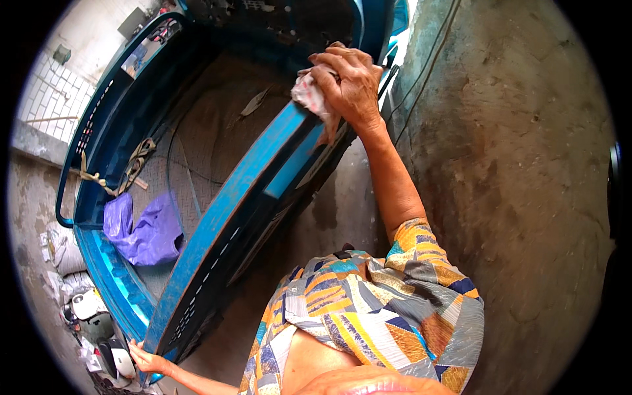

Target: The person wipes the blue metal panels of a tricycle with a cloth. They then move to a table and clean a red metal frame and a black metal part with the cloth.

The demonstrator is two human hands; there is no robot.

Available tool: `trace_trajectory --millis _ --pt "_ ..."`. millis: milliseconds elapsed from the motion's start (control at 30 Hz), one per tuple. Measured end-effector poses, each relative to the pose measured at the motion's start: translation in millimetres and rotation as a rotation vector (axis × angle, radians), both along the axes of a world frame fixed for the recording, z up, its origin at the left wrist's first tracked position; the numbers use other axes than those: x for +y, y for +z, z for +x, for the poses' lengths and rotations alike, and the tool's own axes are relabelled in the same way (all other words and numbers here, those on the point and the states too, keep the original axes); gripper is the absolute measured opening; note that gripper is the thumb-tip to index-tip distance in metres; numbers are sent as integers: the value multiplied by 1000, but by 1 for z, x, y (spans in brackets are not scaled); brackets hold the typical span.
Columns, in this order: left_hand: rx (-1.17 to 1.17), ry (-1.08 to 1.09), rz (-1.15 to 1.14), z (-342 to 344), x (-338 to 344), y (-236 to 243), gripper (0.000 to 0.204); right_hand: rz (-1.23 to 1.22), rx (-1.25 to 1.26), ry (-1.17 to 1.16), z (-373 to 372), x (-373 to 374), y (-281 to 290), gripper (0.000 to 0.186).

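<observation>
A blue metal cargo bed [115,276] with raised sides stretches across the left half of the head view. My right hand [352,82] is closed around a pale cloth with pinkish spots [313,95], pressing it onto the far end of the near side panel [227,197]. This panel's blue top edge looks scuffed. At its near end, my left hand [150,362] grips the corner, with some fingers hidden. A crumpled purple plastic bag [148,230] and a knotted strap [135,164] lie inside the bed.
A stained concrete wall [513,184] rises close on the right, with dark cables [428,62] hanging along it. Piled sacks [66,250] and a dark helmet-like object [97,326] sit beyond the bed's left end. A tubular blue rail [64,191] runs along the far side.
</observation>
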State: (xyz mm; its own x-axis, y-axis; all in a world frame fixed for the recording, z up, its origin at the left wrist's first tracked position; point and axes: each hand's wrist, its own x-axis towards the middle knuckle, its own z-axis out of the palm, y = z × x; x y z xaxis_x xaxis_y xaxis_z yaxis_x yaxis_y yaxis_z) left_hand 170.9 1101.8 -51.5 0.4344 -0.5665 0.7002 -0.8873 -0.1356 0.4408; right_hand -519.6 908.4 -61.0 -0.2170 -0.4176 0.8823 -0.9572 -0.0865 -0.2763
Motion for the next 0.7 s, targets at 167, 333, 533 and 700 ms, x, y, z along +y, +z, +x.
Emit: trace_trajectory --millis 167,333,533,700 --pt "-59 25 -25 2 -3 1 36 193 -348 130 -53 -20 -1 28" --pt "-60 69 -20 3 -4 -1 36 382 -711 27 -98 -31 -8 40" --pt "52 43 16 23 -8 -9 37 134 -194 -193 -117 -44 -63 18" --pt "43 110 91 3 -6 -6 36 -225 -372 -36 -103 -28 4 18"
